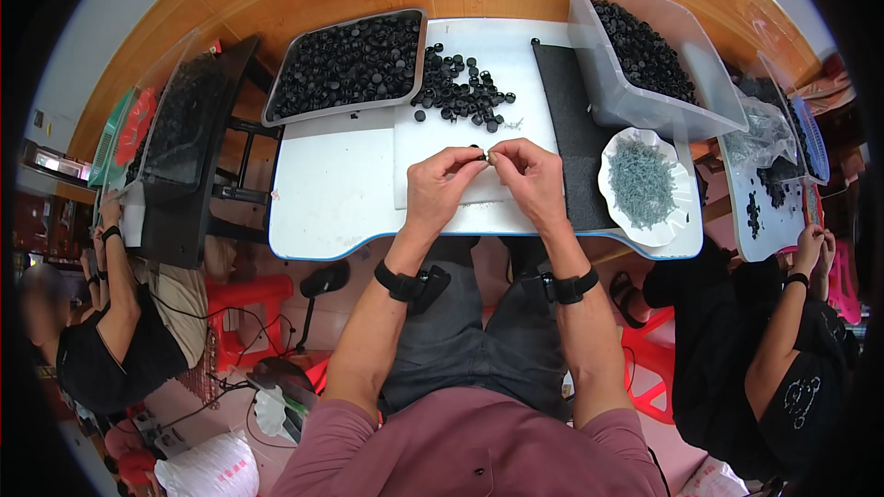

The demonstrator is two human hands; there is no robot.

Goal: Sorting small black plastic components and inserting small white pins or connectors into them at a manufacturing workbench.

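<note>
We see both hands meeting over the white board (433, 152) that lies on the small white table (322, 193). The left hand (440, 186) pinches a small black cap (477, 156) between thumb and fingertips, and the right hand (529, 175) closes in on it from the other side, its fingertips touching or nearly touching the cap; whether the right hand holds a part of its own we cannot tell, since the spot is tiny and partly covered by the fingers.

Taking the white board as our landmark: at its far end lies a loose pile of black caps (460, 87), well apart from the hands. Beyond its far left corner sits a grey metal tray (350, 64) heaped with more caps. Just right of the board runs a dark foam mat (571, 129), and past that a white scalloped dish (642, 186) filled with small grey pins. Behind the dish stands a clear plastic bin (645, 55) holding black caps.

Nothing lies between the hands and the loose pile. Black wristbands (405, 283) sit on both forearms near the table's near edge.

To the far left of the board a second person (110, 331) sits by another clear bin, face blurred; to the far right a third person (783, 350) works at a separate table, mostly cut off by the dark rim.
</note>
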